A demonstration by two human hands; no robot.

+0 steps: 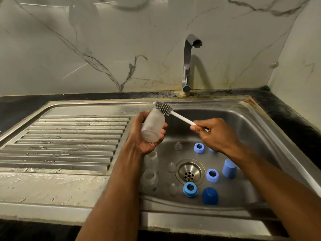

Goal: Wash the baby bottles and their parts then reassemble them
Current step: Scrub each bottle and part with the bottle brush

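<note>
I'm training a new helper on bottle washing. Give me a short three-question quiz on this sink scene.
1. True or false: water runs from the tap.
2. Which hand holds the brush? A) left B) right
3. Fill in: the brush head is at the bottle's ____.

Key:
1. False; no stream shows.
2. B; the right hand grips the handle, the left hand holds the bottle.
3. Mouth.
</note>
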